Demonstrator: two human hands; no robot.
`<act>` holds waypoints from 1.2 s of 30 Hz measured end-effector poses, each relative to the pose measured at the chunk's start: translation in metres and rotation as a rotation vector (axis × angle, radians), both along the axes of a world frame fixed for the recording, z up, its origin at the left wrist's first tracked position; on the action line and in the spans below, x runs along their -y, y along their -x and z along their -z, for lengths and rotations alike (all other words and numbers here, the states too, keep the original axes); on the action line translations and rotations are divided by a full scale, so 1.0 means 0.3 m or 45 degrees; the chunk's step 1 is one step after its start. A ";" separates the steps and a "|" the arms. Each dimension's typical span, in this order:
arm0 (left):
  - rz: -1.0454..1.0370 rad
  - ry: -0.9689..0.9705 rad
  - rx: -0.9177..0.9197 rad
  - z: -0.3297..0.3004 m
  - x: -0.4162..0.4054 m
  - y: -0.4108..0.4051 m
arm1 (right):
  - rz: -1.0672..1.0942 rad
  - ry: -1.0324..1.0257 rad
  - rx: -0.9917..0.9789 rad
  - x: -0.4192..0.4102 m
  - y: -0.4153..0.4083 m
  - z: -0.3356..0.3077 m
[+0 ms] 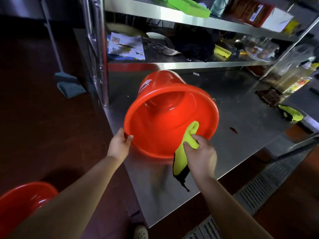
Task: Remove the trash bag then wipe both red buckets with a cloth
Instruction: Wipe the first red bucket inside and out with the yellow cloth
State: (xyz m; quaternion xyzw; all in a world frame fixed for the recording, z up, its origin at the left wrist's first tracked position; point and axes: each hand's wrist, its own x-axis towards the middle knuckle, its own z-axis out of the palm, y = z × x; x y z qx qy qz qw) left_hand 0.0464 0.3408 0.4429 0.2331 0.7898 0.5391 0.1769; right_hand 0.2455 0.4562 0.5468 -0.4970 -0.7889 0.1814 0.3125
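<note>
Tipping the red bucket (165, 107) on the steel table (241, 121), mouth toward the person, left hand (120, 144) grips the near rim while right hand (201, 152), nearer the opening, clutches the yellow cloth (187, 140) on the inner wall

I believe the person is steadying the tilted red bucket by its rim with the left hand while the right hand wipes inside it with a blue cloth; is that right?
Not quite: the cloth is yellow-green, not blue. The head view shows the left hand gripping the rim of the tilted red bucket on the steel table, while the right hand holds the cloth against the inside wall.
</note>
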 end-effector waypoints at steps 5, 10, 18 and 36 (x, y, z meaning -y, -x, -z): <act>0.076 -0.165 0.062 -0.014 -0.006 0.007 | -0.593 0.080 0.309 -0.018 0.220 0.176; 0.022 -0.239 0.029 -0.021 -0.017 0.016 | -0.998 0.479 0.369 0.004 0.316 0.385; 0.058 -0.269 0.075 -0.060 0.018 0.083 | -1.075 -0.055 0.784 -0.122 0.389 0.501; -0.144 -0.346 0.468 0.132 -0.014 -0.012 | -0.844 0.085 0.981 -0.247 0.551 0.603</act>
